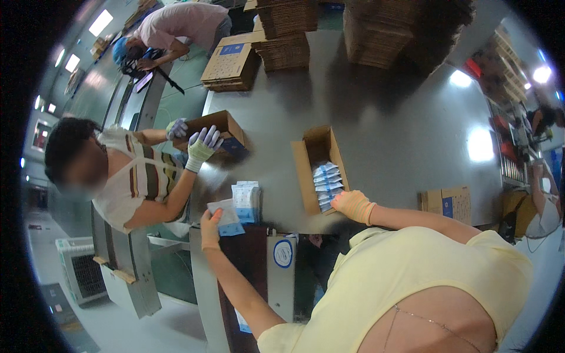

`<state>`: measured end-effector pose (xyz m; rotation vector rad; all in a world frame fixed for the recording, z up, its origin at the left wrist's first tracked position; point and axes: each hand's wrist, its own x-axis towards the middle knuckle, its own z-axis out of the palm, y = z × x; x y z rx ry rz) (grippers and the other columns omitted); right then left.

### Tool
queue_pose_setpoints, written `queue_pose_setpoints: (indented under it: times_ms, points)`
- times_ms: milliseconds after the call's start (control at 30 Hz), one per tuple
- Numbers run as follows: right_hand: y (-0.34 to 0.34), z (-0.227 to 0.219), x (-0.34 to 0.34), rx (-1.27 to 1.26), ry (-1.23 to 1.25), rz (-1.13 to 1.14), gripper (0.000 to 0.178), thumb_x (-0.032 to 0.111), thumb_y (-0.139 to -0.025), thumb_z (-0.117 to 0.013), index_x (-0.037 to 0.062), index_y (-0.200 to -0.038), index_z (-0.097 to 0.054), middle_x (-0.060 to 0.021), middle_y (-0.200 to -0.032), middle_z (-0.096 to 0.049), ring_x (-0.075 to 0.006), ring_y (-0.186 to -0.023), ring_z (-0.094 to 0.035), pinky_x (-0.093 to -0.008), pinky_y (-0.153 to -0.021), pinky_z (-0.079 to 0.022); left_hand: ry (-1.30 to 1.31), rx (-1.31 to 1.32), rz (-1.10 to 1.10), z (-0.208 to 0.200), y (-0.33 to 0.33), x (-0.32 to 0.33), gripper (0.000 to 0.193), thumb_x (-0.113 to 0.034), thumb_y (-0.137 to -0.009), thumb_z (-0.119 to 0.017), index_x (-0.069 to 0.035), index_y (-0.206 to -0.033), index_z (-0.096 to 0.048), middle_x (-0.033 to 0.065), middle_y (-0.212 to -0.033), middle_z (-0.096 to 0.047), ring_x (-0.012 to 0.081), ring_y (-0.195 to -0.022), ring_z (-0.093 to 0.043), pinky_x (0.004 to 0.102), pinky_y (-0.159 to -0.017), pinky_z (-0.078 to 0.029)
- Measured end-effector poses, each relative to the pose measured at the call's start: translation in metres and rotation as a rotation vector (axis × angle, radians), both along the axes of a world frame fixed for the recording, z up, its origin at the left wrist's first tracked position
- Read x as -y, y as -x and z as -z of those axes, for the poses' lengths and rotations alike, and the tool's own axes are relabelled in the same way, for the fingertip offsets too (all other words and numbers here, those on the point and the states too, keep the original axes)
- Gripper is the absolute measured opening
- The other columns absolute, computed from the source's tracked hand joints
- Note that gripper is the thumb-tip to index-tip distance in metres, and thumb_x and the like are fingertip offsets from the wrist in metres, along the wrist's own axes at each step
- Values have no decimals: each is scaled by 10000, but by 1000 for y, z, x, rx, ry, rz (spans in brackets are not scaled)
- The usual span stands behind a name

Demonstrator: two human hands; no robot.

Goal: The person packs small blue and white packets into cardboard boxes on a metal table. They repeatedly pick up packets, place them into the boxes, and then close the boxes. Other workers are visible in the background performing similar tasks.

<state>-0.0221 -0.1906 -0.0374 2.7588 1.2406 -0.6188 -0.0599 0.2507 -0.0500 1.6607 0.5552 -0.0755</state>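
On the left, a co-worker's gloved hands (203, 149) hold a brown box (197, 125) with a blue patch. Next, the person's left fingers (215, 216) pinch a flat packet (228, 218), white with a blue end, its print too small to read, by its left edge. A similar stack (245, 195) rests just beside it on the table (273, 167). An open box (302, 173) holds a row of blue-striped white packets (327, 178); the right fingers (339, 202) curl at its near end, their grip unclear. Farther right, a carton (432, 201) bears a blue label (448, 206).
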Motion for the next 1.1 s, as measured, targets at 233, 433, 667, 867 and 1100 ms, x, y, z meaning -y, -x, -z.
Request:
queue_pose_setpoints:
  times_ms: [233, 433, 667, 867, 1100]
  points:
    - [1, 0, -3, 9, -48, -1, 107, 99, -782, -594, 86, -885, -619, -62, -866, -632, -244, -835, -641, -369, -638, -555, -152, -341, 275, 87, -60, 48, 448, -164, -661, -787, 9, -1027, -594, 169, -1084, -609, 254, -1003, -589, 357, -861, -471]
    - [8, 0, -6, 9, -58, -36, 111, 103, -788, -579, 93, -893, -615, -51, -867, -629, -239, -845, -629, -367, -627, -548, -1446, 29, 538, 84, -58, 187, 247, -146, -807, -561, -117, -1052, -560, 107, -928, -586, 273, -886, -581, 418, -762, -449]
    - [0, 5, 5, 16, -92, -29, 126, 91, -785, -573, 92, -904, -614, -69, -865, -627, -246, -862, -628, -381, -634, -541, -875, -32, 118, 38, -78, 193, 538, -187, -629, -779, -69, -1076, -502, 157, -972, -639, 350, -911, -628, 410, -766, -515]
    - [3, 5, 7, 24, -157, -4, 120, 84, -758, -609, 77, -878, -613, -88, -875, -634, -272, -851, -641, -390, -653, -543, 648, 541, 40, 15, -34, 146, 590, -312, -757, -701, -41, -1239, -492, 102, -1158, -572, 241, -1032, -581, 378, -902, -484]
    - [7, 3, 22, -97, -22, 10, 221, 155, -764, -647, 87, -972, -612, -79, -990, -627, -257, -975, -614, -398, -714, -538, 2207, 423, -121, 11, -3, 209, 609, -409, -790, -666, -37, -1221, -450, 91, -1084, -555, 242, -975, -567, 403, -885, -457]
